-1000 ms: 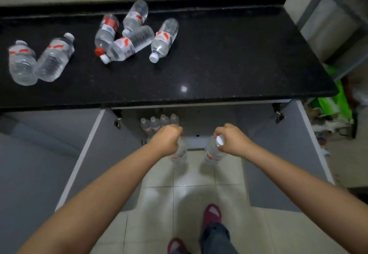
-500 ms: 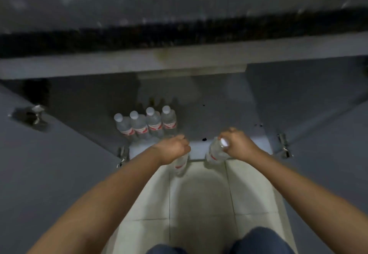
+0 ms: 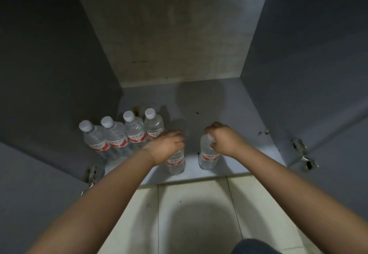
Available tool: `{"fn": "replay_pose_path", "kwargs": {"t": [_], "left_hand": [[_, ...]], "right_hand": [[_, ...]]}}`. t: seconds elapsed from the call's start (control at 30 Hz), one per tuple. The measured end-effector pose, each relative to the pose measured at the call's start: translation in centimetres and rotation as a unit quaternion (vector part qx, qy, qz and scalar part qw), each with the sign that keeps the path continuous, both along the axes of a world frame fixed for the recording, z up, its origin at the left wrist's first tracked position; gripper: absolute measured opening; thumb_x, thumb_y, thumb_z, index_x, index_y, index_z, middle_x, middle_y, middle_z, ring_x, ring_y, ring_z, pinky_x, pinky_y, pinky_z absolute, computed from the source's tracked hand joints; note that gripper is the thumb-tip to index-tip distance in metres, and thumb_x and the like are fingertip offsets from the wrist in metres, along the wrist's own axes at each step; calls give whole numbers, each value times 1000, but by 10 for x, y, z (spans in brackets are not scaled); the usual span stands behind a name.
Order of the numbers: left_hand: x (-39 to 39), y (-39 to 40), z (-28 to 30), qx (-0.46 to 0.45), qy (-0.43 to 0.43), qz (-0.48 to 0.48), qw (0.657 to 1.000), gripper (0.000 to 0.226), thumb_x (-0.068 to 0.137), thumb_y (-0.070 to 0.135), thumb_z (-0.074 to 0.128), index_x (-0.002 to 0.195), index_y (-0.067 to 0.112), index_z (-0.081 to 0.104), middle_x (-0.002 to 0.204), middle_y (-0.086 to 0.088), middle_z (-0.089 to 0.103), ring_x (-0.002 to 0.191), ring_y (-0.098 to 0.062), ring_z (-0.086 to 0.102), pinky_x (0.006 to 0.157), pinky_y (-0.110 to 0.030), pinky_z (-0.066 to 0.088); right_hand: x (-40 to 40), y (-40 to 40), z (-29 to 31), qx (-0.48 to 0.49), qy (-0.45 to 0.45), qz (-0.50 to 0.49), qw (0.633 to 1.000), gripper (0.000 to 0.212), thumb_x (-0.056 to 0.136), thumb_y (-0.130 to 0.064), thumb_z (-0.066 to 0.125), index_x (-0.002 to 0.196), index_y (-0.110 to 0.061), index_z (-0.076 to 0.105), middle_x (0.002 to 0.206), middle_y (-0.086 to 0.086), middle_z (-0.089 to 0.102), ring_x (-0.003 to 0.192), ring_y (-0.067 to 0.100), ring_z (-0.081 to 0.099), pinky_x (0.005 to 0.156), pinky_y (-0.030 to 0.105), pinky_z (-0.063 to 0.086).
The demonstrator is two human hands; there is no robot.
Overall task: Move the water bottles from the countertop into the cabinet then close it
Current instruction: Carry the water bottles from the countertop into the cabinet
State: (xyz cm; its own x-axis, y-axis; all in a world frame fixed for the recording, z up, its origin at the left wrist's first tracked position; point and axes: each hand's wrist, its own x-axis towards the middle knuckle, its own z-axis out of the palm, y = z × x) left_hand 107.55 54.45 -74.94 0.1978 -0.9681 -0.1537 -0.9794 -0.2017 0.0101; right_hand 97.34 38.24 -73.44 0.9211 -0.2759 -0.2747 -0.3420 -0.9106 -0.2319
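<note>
The open cabinet's grey floor (image 3: 229, 110) fills the middle of the head view. Several clear water bottles with white caps and red labels (image 3: 119, 134) stand upright in a row at its front left. My left hand (image 3: 169, 146) grips the top of another upright bottle (image 3: 176, 163), which stands on the floor near the front edge, just right of the row. My right hand (image 3: 223, 140) holds the neck of a second bottle (image 3: 208, 158), also upright on the cabinet floor beside the first. The countertop is out of view.
Both grey cabinet doors stand wide open, the left door (image 3: 35, 184) and the right door (image 3: 328, 74), with metal hinges (image 3: 302, 154) at the frame. Pale floor tiles (image 3: 189, 214) lie below the cabinet. The cabinet's back wall (image 3: 175, 30) is stained beige.
The view dropped from the countertop down into the cabinet. Both hands carried their bottles forward from above the tiles onto the cabinet floor, right of the standing row.
</note>
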Motion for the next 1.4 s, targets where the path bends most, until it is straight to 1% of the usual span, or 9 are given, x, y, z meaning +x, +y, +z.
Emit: {"fn": "replay_pose_path", "kwargs": {"t": [0.07,0.1,0.2,0.3,0.43,0.73,0.87,1.0,1.4], "left_hand": [[-1,7,-2,28,66,87,994,49,87,-7,52,135,1,46,156,-17,25,147,-29,18,121,-33,18],[-4,10,-4,8,101,125,987,52,84,-5,55,135,0,45,155,-21,25,147,-32,17,121,-35,17],[-10,12,-9,-75,137,246,957,59,83,22,60,136,2,44,142,-23,40,134,-37,37,110,-37,34],[-11,5,-8,-24,81,292,953,49,93,33,54,135,12,41,132,-15,51,121,-32,50,94,-37,45],[-2,-8,-4,-22,33,271,962,34,95,24,51,124,8,48,123,-15,57,115,-30,54,92,-33,46],[34,-37,2,-10,-50,256,965,36,97,20,45,130,7,42,134,-14,48,131,-30,35,106,-35,30],[49,-46,-4,-68,-97,244,963,36,79,17,71,110,1,61,108,-21,66,109,-33,59,93,-31,47],[59,-53,-12,13,-78,245,966,34,97,13,45,129,1,43,130,-19,52,125,-34,42,108,-37,31],[65,-59,-32,0,-89,276,957,38,99,17,41,134,2,37,132,-19,51,126,-34,42,110,-36,31]], "right_hand": [[-1,-3,-4,-10,-13,0,1000,40,86,-12,59,125,-8,53,128,16,53,115,35,54,95,35,46],[-2,-4,-5,-15,-20,1,1000,41,86,-13,59,126,-8,53,128,16,54,115,35,54,96,35,46],[0,-3,-7,-35,-21,15,999,43,88,-15,57,130,-10,50,129,16,53,117,35,52,97,35,45],[4,-3,-6,-47,-9,13,999,42,89,-16,56,130,-9,50,127,19,51,116,35,52,96,36,47],[10,-2,-3,-49,8,26,998,35,92,-14,54,126,-6,52,126,19,50,116,33,52,95,35,46],[46,-11,-11,-61,-16,35,997,41,98,-14,43,138,-10,38,142,17,36,131,33,35,106,35,36],[65,-13,-20,-55,-40,26,997,41,98,-13,41,139,-9,37,141,18,37,129,34,37,106,36,37],[77,-16,-25,-36,-58,27,997,43,97,-10,41,139,-8,36,139,18,40,127,33,39,105,34,38],[100,-10,-32,-34,-80,64,994,39,92,-8,47,132,-4,46,130,22,46,120,34,46,98,34,42]]}}
